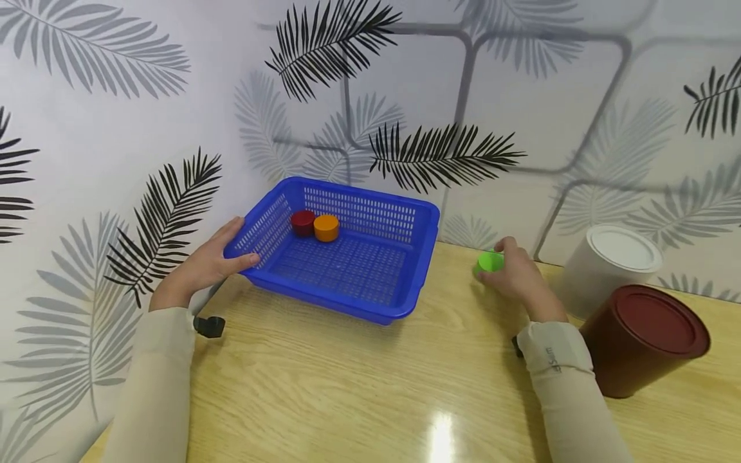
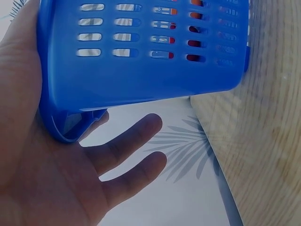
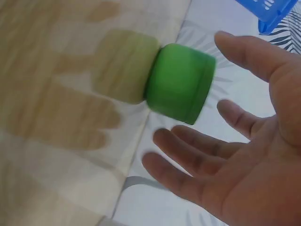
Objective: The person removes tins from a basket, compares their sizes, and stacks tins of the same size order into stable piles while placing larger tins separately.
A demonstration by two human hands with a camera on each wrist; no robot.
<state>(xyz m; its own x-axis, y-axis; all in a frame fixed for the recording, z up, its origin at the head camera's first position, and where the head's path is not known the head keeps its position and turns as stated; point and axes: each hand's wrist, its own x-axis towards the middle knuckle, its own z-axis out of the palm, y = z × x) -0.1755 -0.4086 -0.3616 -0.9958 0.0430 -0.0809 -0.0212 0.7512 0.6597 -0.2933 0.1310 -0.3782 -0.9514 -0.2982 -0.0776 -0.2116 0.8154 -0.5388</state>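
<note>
A blue plastic basket (image 1: 341,263) with slotted walls stands at the back of the table. My left hand (image 1: 205,260) rests on its left rim, thumb lying over the edge; in the left wrist view that hand's lower fingers (image 2: 134,181) are straight and spread below the rim. Inside the basket sit a small dark red round piece (image 1: 303,222) and an orange one (image 1: 327,228), side by side. Right of the basket, a small green cup-like piece (image 3: 178,84) stands on the table. My right hand (image 1: 512,273) is around it, fingers spread and apart from its sides in the right wrist view.
A white lidded can (image 1: 608,270) stands by the wall beyond my right forearm. Closer in, a dark red lidded can (image 1: 642,341) is beside the right sleeve. The wood-patterned table (image 1: 324,379) meets a leaf-patterned wall (image 1: 521,116) behind the basket.
</note>
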